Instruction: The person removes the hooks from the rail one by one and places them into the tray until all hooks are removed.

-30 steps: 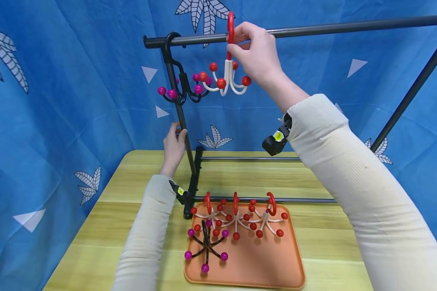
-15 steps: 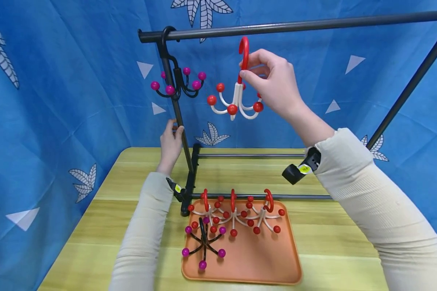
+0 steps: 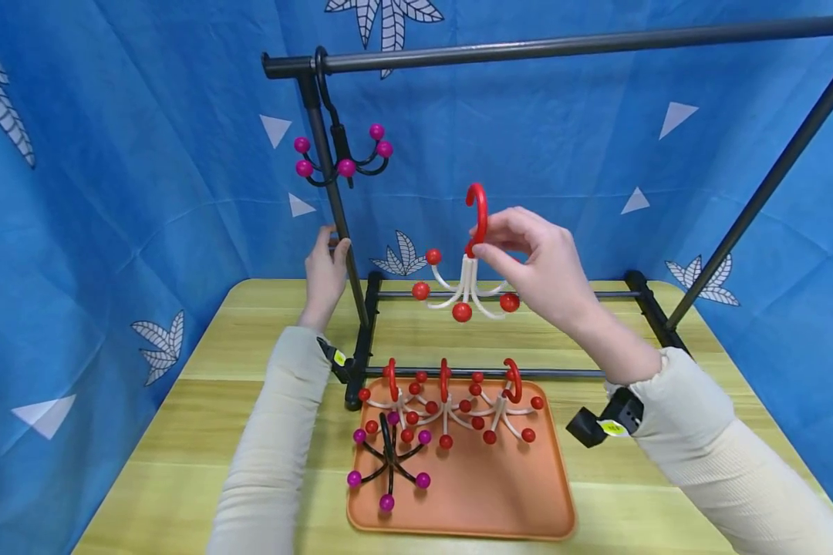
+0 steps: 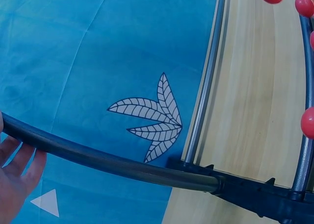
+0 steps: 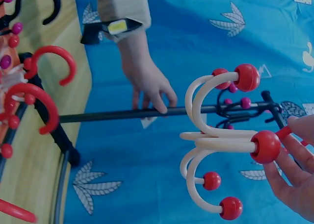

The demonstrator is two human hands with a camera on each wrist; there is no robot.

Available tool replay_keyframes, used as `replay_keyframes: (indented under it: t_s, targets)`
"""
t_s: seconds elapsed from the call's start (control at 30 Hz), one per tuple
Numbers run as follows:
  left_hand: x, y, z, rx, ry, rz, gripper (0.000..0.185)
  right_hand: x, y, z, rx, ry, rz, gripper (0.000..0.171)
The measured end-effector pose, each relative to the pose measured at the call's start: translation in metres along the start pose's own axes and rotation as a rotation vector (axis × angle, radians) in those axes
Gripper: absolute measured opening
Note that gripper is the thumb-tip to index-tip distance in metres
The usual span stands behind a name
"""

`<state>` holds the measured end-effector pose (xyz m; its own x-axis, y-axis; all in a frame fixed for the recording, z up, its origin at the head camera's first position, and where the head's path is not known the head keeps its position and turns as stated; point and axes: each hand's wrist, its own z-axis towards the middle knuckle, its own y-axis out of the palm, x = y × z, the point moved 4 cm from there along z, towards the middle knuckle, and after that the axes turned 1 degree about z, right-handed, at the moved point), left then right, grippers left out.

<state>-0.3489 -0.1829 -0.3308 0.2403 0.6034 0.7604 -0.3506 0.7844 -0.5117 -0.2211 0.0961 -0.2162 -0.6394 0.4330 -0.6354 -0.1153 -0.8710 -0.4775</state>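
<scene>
In the head view my right hand (image 3: 537,258) pinches the red hook of a white multi-arm hook hanger (image 3: 469,279) with red ball tips. The hanger hangs upright in the air, below the rack's top bar and apart from it. My left hand (image 3: 326,270) holds the left upright post (image 4: 108,162) of the black metal rack, its fingers partly behind the post. A black hanger (image 3: 340,142) with magenta balls hangs from the left end of the top bar (image 3: 527,51). The right wrist view shows the held hanger (image 5: 228,141) close up, with the fingers at its red hook.
An orange tray (image 3: 486,509) on the wooden table (image 3: 180,432) bears several white hangers (image 3: 446,408) with red hooks and a black hanger (image 3: 389,462) with magenta balls. The rack's lower crossbars (image 3: 527,373) run behind the tray. Blue cloth (image 3: 146,154) hangs around the table.
My right hand has brought the white hanger down from the top bar, slightly to the right. The hanging black hanger has turned a little on the bar. My left hand stays on the post.
</scene>
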Motion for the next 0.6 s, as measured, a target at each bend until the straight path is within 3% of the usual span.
replay_keyframes:
  t_s: [0.17, 0.4, 0.6]
  targets:
    - [-0.001, 0.002, 0.000, 0.011, 0.024, -0.013, 0.050, -0.001, 0.005, -0.021, -0.011, -0.065, 0.008, 0.012]
    - [-0.001, 0.002, 0.000, 0.038, 0.051, -0.015, 0.038, -0.001, 0.015, -0.052, -0.042, -0.093, -0.038, 0.015]
    - [-0.002, 0.001, 0.000, 0.029, 0.036, -0.005, 0.039, 0.006, 0.024, -0.079, -0.063, -0.118, -0.025, 0.018]
